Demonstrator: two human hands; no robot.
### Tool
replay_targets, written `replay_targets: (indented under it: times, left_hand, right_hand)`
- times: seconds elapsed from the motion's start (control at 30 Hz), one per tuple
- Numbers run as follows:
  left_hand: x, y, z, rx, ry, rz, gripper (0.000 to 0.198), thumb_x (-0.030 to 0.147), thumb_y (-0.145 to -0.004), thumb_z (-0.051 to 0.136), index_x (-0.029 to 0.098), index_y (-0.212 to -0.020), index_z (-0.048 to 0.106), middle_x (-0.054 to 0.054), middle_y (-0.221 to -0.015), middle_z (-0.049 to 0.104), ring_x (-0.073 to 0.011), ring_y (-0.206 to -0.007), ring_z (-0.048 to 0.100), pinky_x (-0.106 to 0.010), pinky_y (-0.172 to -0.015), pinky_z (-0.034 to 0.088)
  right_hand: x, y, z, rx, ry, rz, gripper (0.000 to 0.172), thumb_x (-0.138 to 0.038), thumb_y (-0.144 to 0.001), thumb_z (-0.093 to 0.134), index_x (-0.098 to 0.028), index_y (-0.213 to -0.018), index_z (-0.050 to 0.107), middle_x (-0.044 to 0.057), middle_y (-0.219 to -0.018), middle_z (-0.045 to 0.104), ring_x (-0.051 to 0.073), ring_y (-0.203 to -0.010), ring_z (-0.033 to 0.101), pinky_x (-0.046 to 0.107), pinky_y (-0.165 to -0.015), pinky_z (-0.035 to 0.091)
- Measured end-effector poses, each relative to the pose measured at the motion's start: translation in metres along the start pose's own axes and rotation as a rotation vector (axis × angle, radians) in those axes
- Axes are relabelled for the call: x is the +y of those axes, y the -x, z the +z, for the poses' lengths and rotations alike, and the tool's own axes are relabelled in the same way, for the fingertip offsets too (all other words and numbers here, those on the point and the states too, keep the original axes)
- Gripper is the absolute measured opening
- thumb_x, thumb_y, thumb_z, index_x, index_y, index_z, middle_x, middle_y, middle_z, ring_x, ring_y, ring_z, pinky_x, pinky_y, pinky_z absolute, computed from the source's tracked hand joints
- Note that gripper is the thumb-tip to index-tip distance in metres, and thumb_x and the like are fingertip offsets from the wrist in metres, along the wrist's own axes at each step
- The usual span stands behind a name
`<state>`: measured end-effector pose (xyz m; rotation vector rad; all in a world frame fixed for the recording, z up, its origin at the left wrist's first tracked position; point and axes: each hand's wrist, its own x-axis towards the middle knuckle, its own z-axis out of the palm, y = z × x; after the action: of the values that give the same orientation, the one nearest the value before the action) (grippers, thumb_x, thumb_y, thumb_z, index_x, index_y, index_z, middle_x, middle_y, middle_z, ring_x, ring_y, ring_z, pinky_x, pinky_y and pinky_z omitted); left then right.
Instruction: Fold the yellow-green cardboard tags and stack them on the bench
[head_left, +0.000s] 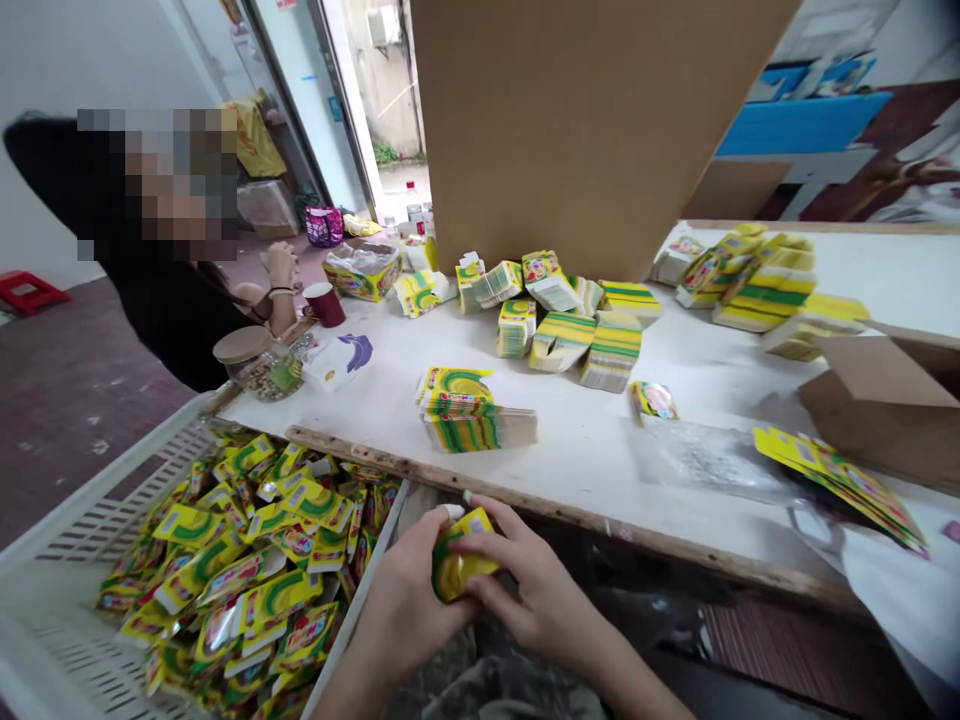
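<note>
Wood-edged tabletop [390,375], glossy yellow packet [454,574]

- Packet [452,573]: smooth, glossy, catching light
- Packs [296,590]: printed card, some with shiny clear plastic
- Crate [37,620]: white plastic, smooth
- Cards [457,430]: printed card, cut edges duller than the faces
- Table [390,370]: smooth white top; rough, worn wood along the edge strip [420,474]
- Panel [585,120]: matt brown cardboard
- Bag [697,455]: clear, crinkled, glossy plastic
- Jar [259,378]: clear, glass or plastic unclear; matt, wood-like lid [241,343]
</note>
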<state>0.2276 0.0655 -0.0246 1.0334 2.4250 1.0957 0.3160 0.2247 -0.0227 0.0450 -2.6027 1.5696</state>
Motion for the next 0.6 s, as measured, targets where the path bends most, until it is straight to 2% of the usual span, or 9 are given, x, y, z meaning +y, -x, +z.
replay_targets:
  times: [0.1, 0.17, 0.2, 0.27, 0.3, 0.37, 0.43, 0.5, 0.6]
  left_hand:
    - [-0.014, 0.003, -0.008, 0.095, -0.108, 0.049, 0.059, 0.030, -0.073, 0.066, 0.021, -0.125, 0.040, -0.009, -0.115, 0.061, -0.0254, -0.106, 0.060, -0.038, -0.089, 0.050]
    - [-0.034, 0.009, -0.024, 0.201, -0.239, 0.024, 0.056, 0.043, -0.076, 0.063, 0.020, -0.123, 0.043, -0.012, -0.118, 0.059, -0.0293, -0.108, 0.058, -0.043, -0.091, 0.049]
    - [-0.046, 0.014, -0.034, 0.286, -0.334, -0.019, 0.059, 0.049, -0.076, 0.061, 0.019, -0.123, 0.044, -0.015, -0.121, 0.057, -0.0328, -0.112, 0.055, -0.048, -0.094, 0.047]
    - [-0.070, 0.023, -0.056, 0.450, -0.571, -0.182, 0.079, 0.060, -0.069, 0.060, 0.011, -0.129, 0.041, -0.024, -0.135, 0.044, -0.0439, -0.125, 0.040, -0.060, -0.101, 0.035]
    - [-0.079, 0.027, -0.065, 0.487, -0.623, -0.263, 0.085, 0.063, -0.069, 0.058, 0.007, -0.130, 0.039, -0.026, -0.136, 0.041, -0.0462, -0.127, 0.037, -0.063, -0.102, 0.033]
    - [-0.091, 0.034, -0.072, 0.504, -0.573, -0.326, 0.087, 0.066, -0.068, 0.056, 0.005, -0.128, 0.041, -0.028, -0.131, 0.045, -0.0457, -0.124, 0.040, -0.061, -0.102, 0.034]
    - [-0.092, 0.038, -0.065, 0.472, -0.368, -0.276, 0.075, 0.064, -0.071, 0.057, 0.010, -0.121, 0.048, -0.023, -0.123, 0.053, -0.0403, -0.119, 0.047, -0.057, -0.101, 0.038]
    - [-0.086, 0.039, -0.048, 0.407, -0.145, -0.232, 0.061, 0.059, -0.072, 0.062, 0.016, -0.115, 0.053, -0.016, -0.120, 0.058, -0.0356, -0.115, 0.052, -0.055, -0.100, 0.040]
    - [-0.072, 0.030, -0.018, 0.278, 0.169, -0.265, 0.051, 0.051, -0.075, 0.066, 0.021, -0.115, 0.056, -0.012, -0.122, 0.060, -0.0316, -0.112, 0.056, -0.052, -0.100, 0.042]
  right_hand:
    - [0.001, -0.009, 0.005, 0.109, -0.044, -0.015, 0.066, -0.022, -0.078, 0.067, -0.022, -0.137, 0.039, 0.012, -0.143, 0.042, 0.023, -0.133, 0.040, 0.038, -0.109, 0.036]
    - [0.002, -0.023, -0.003, 0.188, 0.001, -0.029, 0.072, -0.029, -0.076, 0.072, -0.020, -0.138, 0.037, 0.012, -0.136, 0.049, 0.022, -0.125, 0.047, 0.036, -0.106, 0.040]
    - [0.002, -0.033, -0.011, 0.247, 0.058, -0.030, 0.066, -0.032, -0.077, 0.071, -0.019, -0.135, 0.042, 0.011, -0.131, 0.053, 0.022, -0.120, 0.051, 0.035, -0.103, 0.042]
    - [0.004, -0.058, -0.030, 0.401, 0.223, -0.008, 0.042, -0.030, -0.083, 0.064, -0.018, -0.123, 0.054, 0.010, -0.119, 0.060, 0.021, -0.111, 0.055, 0.033, -0.099, 0.044]
    - [0.006, -0.072, -0.040, 0.467, 0.326, 0.023, 0.035, -0.029, -0.085, 0.062, -0.017, -0.118, 0.058, 0.010, -0.113, 0.061, 0.021, -0.107, 0.056, 0.032, -0.096, 0.045]
    - [0.013, -0.101, -0.055, 0.543, 0.483, 0.121, 0.035, -0.029, -0.086, 0.061, -0.014, -0.117, 0.060, 0.013, -0.110, 0.060, 0.024, -0.105, 0.055, 0.036, -0.094, 0.044]
    - [0.022, -0.124, -0.062, 0.550, 0.545, 0.178, 0.029, -0.029, -0.083, 0.065, -0.013, -0.107, 0.064, 0.016, -0.104, 0.060, 0.029, -0.102, 0.054, 0.042, -0.091, 0.044]
    - [0.029, -0.139, -0.063, 0.531, 0.568, 0.203, 0.021, -0.026, -0.079, 0.068, -0.014, -0.095, 0.067, 0.016, -0.097, 0.061, 0.030, -0.097, 0.054, 0.044, -0.086, 0.044]
    - [0.030, -0.144, -0.061, 0.528, 0.576, 0.195, 0.016, -0.021, -0.077, 0.069, -0.015, -0.090, 0.063, 0.013, -0.093, 0.060, 0.028, -0.093, 0.054, 0.041, -0.084, 0.043]
